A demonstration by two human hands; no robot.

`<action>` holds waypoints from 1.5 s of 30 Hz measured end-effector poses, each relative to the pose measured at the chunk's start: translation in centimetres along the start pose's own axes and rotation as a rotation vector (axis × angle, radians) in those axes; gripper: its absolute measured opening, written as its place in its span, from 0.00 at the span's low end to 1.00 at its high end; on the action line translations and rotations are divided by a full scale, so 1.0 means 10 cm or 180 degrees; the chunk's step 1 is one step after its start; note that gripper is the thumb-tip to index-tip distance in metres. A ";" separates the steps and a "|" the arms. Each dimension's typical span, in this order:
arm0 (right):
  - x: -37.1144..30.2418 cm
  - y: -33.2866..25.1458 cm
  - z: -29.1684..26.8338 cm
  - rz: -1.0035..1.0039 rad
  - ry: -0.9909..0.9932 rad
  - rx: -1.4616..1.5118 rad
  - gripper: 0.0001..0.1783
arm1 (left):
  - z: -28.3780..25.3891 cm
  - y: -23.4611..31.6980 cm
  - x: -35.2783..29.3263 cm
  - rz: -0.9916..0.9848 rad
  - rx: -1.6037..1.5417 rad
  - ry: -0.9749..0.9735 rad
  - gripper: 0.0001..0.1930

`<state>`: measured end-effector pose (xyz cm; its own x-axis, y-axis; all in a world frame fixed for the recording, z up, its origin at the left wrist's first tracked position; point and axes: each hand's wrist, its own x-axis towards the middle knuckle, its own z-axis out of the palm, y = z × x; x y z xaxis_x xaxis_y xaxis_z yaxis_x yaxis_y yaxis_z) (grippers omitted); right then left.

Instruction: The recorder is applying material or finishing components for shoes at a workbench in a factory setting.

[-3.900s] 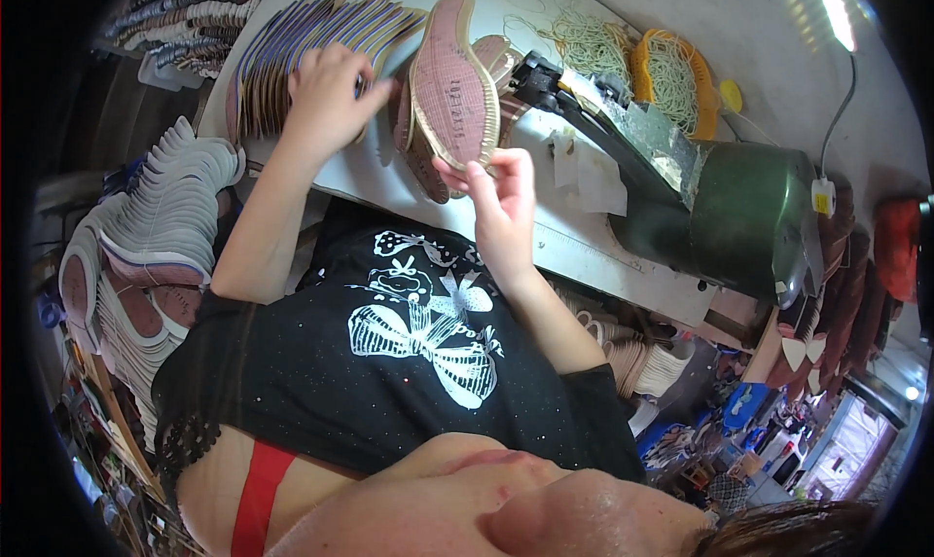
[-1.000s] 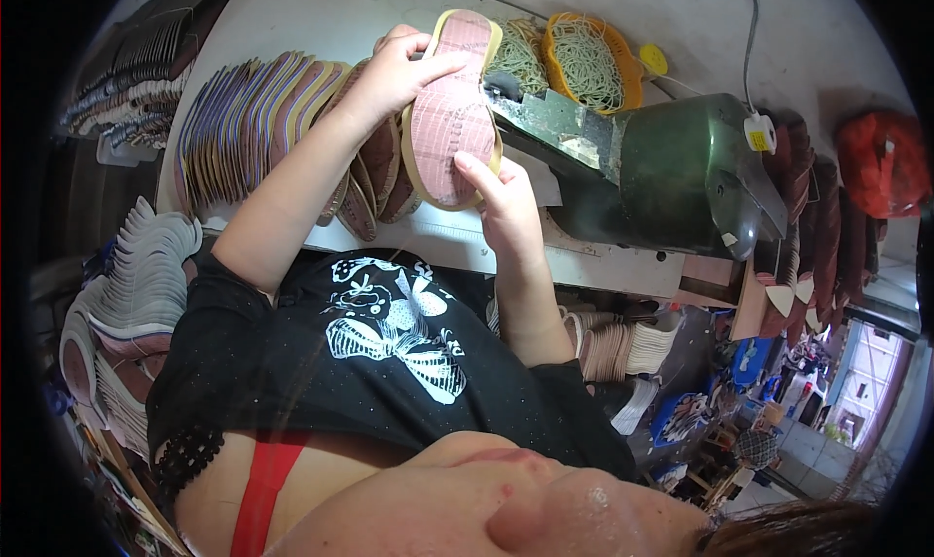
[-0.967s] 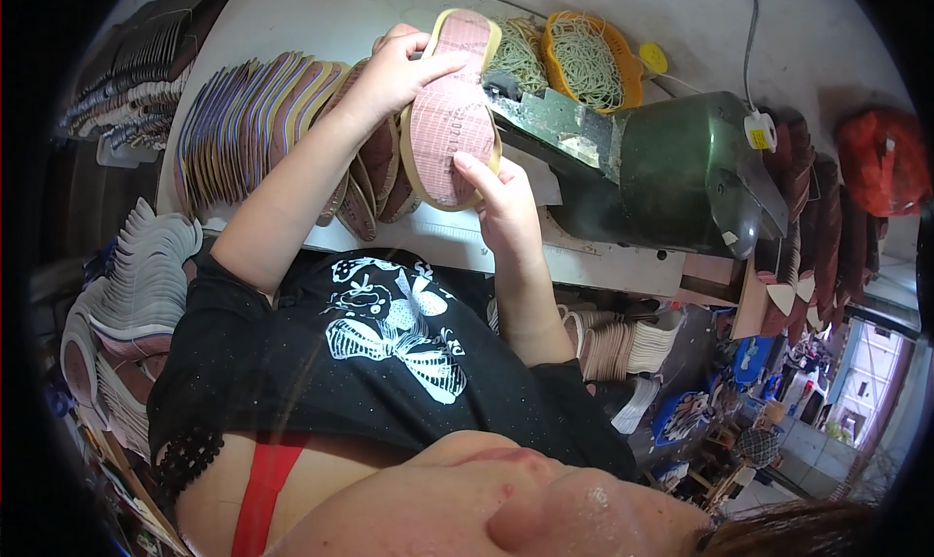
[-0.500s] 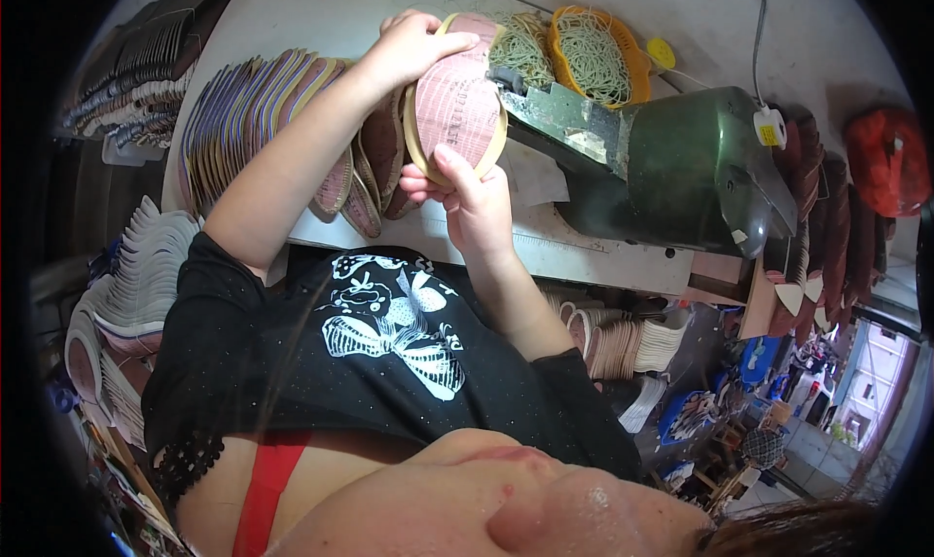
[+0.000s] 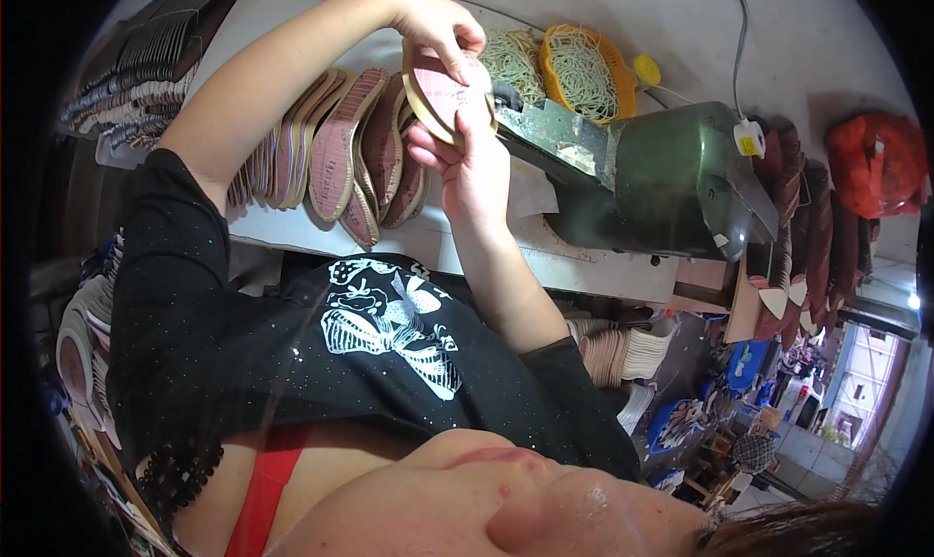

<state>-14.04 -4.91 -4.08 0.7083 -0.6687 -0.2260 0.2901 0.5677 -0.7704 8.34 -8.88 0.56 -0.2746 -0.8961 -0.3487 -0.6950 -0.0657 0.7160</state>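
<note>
Between both hands I hold a pink insole (image 5: 438, 88) with a pale yellow rim, tilted beside the end of the green sewing machine's arm (image 5: 559, 129). My left hand (image 5: 440, 30) grips the far end, its thumb lying on the pink face and its other fingers partly hidden. At the near end, my right hand (image 5: 474, 173) pinches the rim, thumb on top and fingers underneath. Several stitched insoles (image 5: 345, 153) lean on the white table to the left of my hands. Whether the insole touches the machine's needle I cannot tell.
The machine's rounded green body (image 5: 671, 182) stands to the right on the white table (image 5: 292, 228). Behind it sits a yellow basket (image 5: 623, 63) of pale cord. Dark stacked pieces (image 5: 156, 36) fill the far left. A red bag (image 5: 876, 163) hangs at right.
My left hand has moved farther over the insole, with that elbow raised. The insole has turned and tipped, so less of its pink face shows. My right hand still holds the near end.
</note>
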 end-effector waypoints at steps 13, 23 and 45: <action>0.04 -0.11 -0.03 0.0020 0.0135 -0.0425 0.22 | 0.29 -0.07 -0.40 -0.0226 -0.0139 0.0628 0.19; -0.01 -0.27 -0.23 0.0264 -0.0010 -0.0774 0.16 | 0.67 0.27 -0.58 -0.0942 -0.1116 0.0648 0.22; -0.22 -0.09 -0.42 0.0242 -0.0495 -0.1022 0.16 | 0.85 0.12 -0.43 -0.0836 -0.1818 0.2007 0.24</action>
<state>-18.59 -5.93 -5.38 0.8167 -0.5353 -0.2155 0.0335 0.4168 -0.9084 3.09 -1.36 -2.21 0.3810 -0.8852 -0.2669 -0.2003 -0.3609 0.9109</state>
